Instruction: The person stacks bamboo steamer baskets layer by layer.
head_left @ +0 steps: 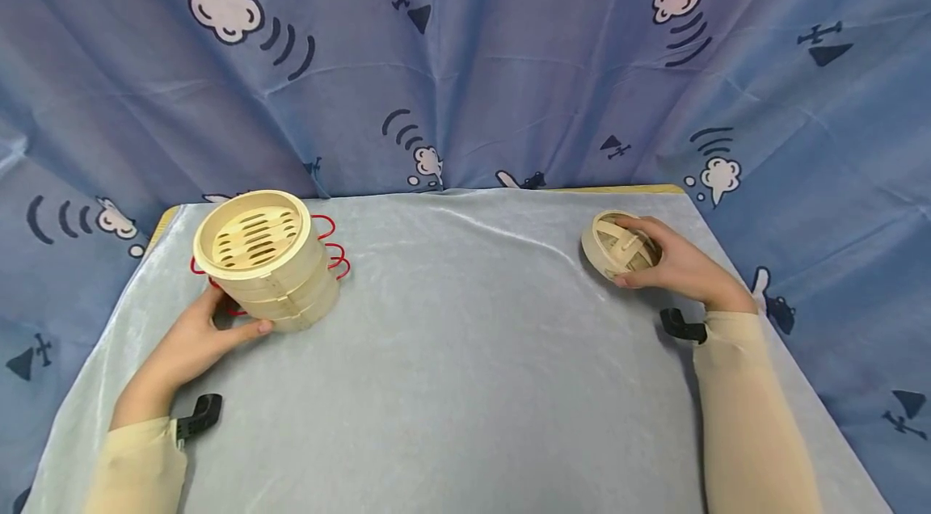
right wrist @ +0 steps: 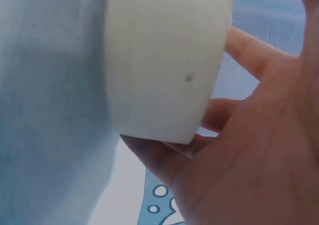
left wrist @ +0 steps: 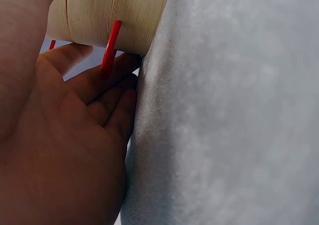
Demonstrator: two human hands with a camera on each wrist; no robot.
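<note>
At left on a cloth-covered desk [head_left: 465, 401], the left grip [head_left: 207, 340] clasps a bamboo steamer stack [head_left: 294, 284] low, likely for steadiness, while, at right, the right grip [head_left: 676, 265] clamps around a bamboo steamer lid [head_left: 600, 250].

Clock centred on cloth [head_left: 465, 385]: we note a wide free lane from 6 to 12, stopped by the curtain [head_left: 480, 77]. At 10, steamer [head_left: 291, 284] obstructs, red loops [head_left: 334, 226] jutting toward 3; left hand [head_left: 200, 340] fills its 7 o'clock side. At 2, basket [head_left: 598, 255] obstructs, right hand [head_left: 684, 263] across its 4 o'clock side.
</note>
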